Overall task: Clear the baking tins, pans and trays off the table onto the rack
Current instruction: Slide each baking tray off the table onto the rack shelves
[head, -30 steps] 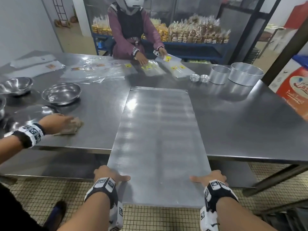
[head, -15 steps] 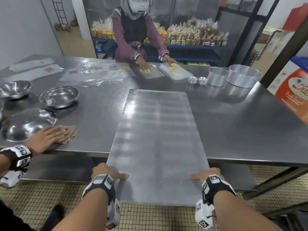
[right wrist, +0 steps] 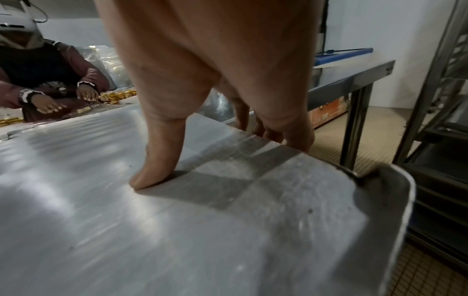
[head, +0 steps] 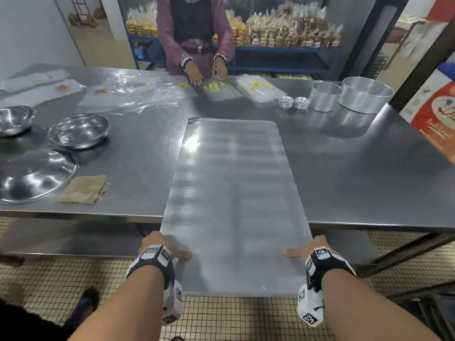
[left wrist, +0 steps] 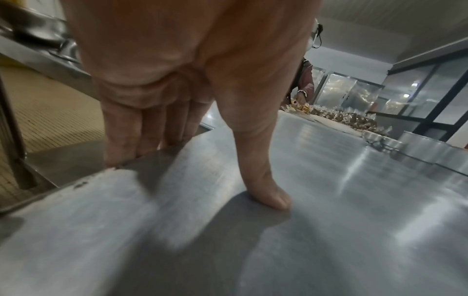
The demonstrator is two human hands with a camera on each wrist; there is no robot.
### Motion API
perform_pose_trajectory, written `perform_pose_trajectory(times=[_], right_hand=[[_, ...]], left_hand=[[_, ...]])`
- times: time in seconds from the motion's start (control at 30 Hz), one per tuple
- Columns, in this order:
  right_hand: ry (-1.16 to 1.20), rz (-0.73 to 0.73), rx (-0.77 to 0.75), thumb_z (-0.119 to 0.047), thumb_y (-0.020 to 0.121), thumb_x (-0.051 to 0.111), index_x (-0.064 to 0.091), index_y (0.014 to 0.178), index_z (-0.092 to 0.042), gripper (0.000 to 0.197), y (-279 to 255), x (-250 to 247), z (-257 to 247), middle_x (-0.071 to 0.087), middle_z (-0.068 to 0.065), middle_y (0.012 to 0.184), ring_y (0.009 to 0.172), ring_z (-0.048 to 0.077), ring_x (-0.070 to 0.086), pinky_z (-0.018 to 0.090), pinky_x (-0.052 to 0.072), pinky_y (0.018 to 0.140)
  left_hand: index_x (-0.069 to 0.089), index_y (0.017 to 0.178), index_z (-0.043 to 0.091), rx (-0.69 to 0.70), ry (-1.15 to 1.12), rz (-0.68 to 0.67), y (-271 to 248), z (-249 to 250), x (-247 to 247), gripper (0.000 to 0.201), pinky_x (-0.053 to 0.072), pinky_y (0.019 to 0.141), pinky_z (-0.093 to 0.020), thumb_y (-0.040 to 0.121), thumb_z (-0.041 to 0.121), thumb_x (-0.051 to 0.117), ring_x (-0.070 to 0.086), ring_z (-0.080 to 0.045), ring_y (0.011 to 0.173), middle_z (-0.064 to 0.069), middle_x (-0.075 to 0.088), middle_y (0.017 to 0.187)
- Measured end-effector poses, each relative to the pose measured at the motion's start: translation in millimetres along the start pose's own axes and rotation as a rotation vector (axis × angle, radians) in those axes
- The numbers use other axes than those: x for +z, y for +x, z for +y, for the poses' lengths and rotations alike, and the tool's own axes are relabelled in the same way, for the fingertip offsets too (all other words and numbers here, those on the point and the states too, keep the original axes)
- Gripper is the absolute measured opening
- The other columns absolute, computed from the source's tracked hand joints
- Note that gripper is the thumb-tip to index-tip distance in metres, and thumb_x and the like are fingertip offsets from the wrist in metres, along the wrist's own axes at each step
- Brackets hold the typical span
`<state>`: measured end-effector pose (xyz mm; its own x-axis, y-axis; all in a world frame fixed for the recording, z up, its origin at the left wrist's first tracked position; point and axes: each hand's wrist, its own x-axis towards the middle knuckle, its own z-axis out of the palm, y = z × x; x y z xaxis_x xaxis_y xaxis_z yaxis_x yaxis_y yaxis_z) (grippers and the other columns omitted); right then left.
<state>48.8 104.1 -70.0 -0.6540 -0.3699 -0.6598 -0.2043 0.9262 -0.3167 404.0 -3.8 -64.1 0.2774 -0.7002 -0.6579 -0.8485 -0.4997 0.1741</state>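
Note:
A long flat metal baking tray (head: pixel 234 193) lies lengthwise on the steel table (head: pixel 369 180), its near end sticking out past the table's front edge. My left hand (head: pixel 162 244) grips the tray's left edge, thumb on top and fingers (left wrist: pixel 142 128) curled under. On the opposite edge my right hand (head: pixel 307 249) grips the same way, thumb flat on the tray (right wrist: pixel 177 220). Two round cake tins (head: pixel 364 93) and two small tart tins (head: pixel 294 102) stand at the far right of the table.
Steel bowls (head: pixel 78 130) and a round pan (head: pixel 34 175) sit at the left, with a brown cloth (head: pixel 86 189) beside them. Across the table a person (head: pixel 194 33) handles plastic bags (head: pixel 216 89). A dark metal rack (right wrist: pixel 440 120) stands to my right.
A third hand that rested on the brown cloth at the left has withdrawn out of view. The tray has slid a little further toward me off the table edge.

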Motion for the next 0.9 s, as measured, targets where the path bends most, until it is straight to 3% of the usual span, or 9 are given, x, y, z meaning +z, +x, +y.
perform_pose_trajectory(times=[0.13,0.27,0.4,0.47,0.53,0.63,0.73,0.83,0.9], right_hand=[[-0.105,-0.066,-0.051,-0.039,0.044,0.099,0.065,0.117,-0.004,0.087,3.7,0.6,-0.1,0.071,0.006,0.094,0.094,0.027,0.066,0.032,0.05,0.088],[-0.242,-0.132,-0.016,-0.048,0.057,0.092,0.059,0.129,-0.007,0.089,1.8,-9.3,0.5,0.063,0.007,0.128,0.109,0.025,0.06,0.026,0.042,0.087],[-0.265,-0.215,-0.068,-0.078,0.026,0.084,0.069,0.108,-0.019,0.102,3.9,-7.9,0.7,0.069,0.002,0.111,0.087,0.018,0.057,0.027,0.045,0.083],[-0.036,-0.13,-0.096,-0.059,0.05,0.09,0.064,0.075,-0.016,0.056,6.4,-8.7,-3.2,0.065,0.003,0.077,0.067,0.019,0.058,0.029,0.045,0.068],[0.127,-0.028,-0.139,-0.029,0.078,0.081,0.068,0.077,-0.01,0.024,9.4,-3.4,-4.3,0.058,0.002,0.066,0.057,0.015,0.053,0.027,0.041,0.061],[0.2,0.028,-0.179,-0.016,0.083,0.076,0.072,0.104,0.004,0.029,19.8,8.7,2.3,0.062,0.006,0.068,0.057,0.015,0.055,0.026,0.039,0.052],[0.202,-0.048,-0.1,-0.019,0.081,0.078,0.071,0.111,0.003,0.037,25.0,4.6,7.7,0.068,0.013,0.09,0.077,0.024,0.061,0.028,0.045,0.07],[0.226,-0.12,-0.065,-0.026,0.083,0.077,0.069,0.119,-0.005,0.043,23.0,-3.1,8.4,0.067,0.014,0.116,0.102,0.028,0.062,0.031,0.045,0.084],[0.327,-0.062,-0.124,-0.024,0.077,0.081,0.073,0.106,0.001,0.039,22.8,0.6,7.5,0.072,0.015,0.093,0.084,0.027,0.067,0.033,0.05,0.075]], left_hand=[[0.055,0.122,0.005,0.004,0.039,0.001,4.9,-1.2,-1.9,0.101,0.057,0.083,-0.037,0.045,0.058,0.094,0.065,-0.031,0.108,-0.012,0.064,0.119],[0.06,0.127,0.015,0.027,0.179,-0.128,13.2,-5.2,-8.6,0.106,0.053,0.071,-0.033,0.039,0.068,0.089,0.064,-0.025,0.092,-0.001,0.063,0.102],[0.058,0.134,0.012,0.067,0.08,-0.19,12.1,-10.7,-18.6,0.083,0.053,0.094,-0.032,0.069,0.058,0.084,0.062,-0.026,0.111,-0.007,0.063,0.121],[0.064,0.126,0.01,0.09,-0.035,-0.191,16.6,-5.3,-15.3,0.082,0.053,0.092,-0.032,0.068,0.065,0.08,0.065,-0.026,0.11,-0.007,0.067,0.121],[0.072,0.11,0.005,0.089,-0.217,-0.092,26.2,-0.1,-9.7,0.068,0.056,0.077,-0.031,0.067,0.057,0.081,0.07,-0.025,0.088,-0.007,0.073,0.098],[0.066,0.107,-0.002,0.014,-0.309,-0.076,34.5,-0.2,-6.8,0.05,0.056,0.079,-0.036,0.076,0.037,0.072,0.069,-0.033,0.087,-0.017,0.071,0.097],[0.069,0.098,-0.005,-0.013,-0.37,-0.152,44.9,-9.0,-4.4,0.044,0.059,0.086,-0.045,0.072,0.028,0.08,0.072,-0.034,0.084,-0.02,0.073,0.092],[0.07,0.106,-0.008,0.007,-0.385,-0.236,48.6,-13.2,-9.5,0.039,0.054,0.084,-0.039,0.085,0.024,0.078,0.068,-0.035,0.091,-0.023,0.07,0.103],[0.065,0.118,-0.004,0.037,-0.416,-0.16,48.2,-5.6,-8.0,0.055,0.054,0.092,-0.04,0.083,0.036,0.079,0.065,-0.038,0.109,-0.022,0.067,0.114]])
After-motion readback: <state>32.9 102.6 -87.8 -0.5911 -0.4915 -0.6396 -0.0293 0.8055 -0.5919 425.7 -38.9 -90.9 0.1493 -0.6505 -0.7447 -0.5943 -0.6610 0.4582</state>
